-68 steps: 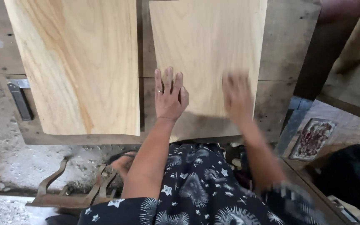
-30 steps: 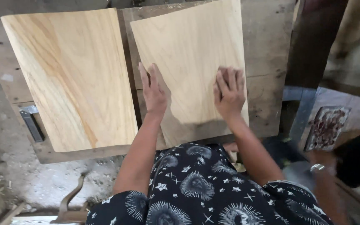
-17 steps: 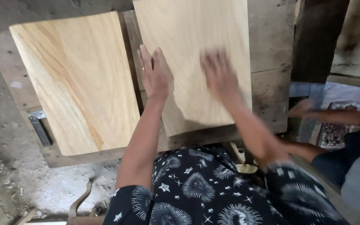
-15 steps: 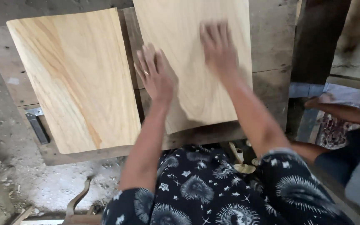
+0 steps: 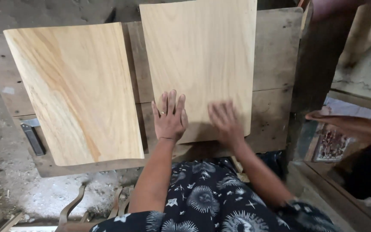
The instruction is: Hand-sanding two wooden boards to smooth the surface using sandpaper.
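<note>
Pale wooden panel [image 5: 200, 64], upper centre of the frame, lies flat on the worn desk [image 5: 275, 60]. Both hands press on its near edge with fingers spread and nothing gripped: the left hand [image 5: 169, 118] sits sharp and flat, while the right hand [image 5: 224, 122] is blurred. A second, curved-sided panel [image 5: 74, 90] lies apart at the left. Judging by the smooth, clean faces, the surfacing looks well advanced; what remains cannot be told.
</note>
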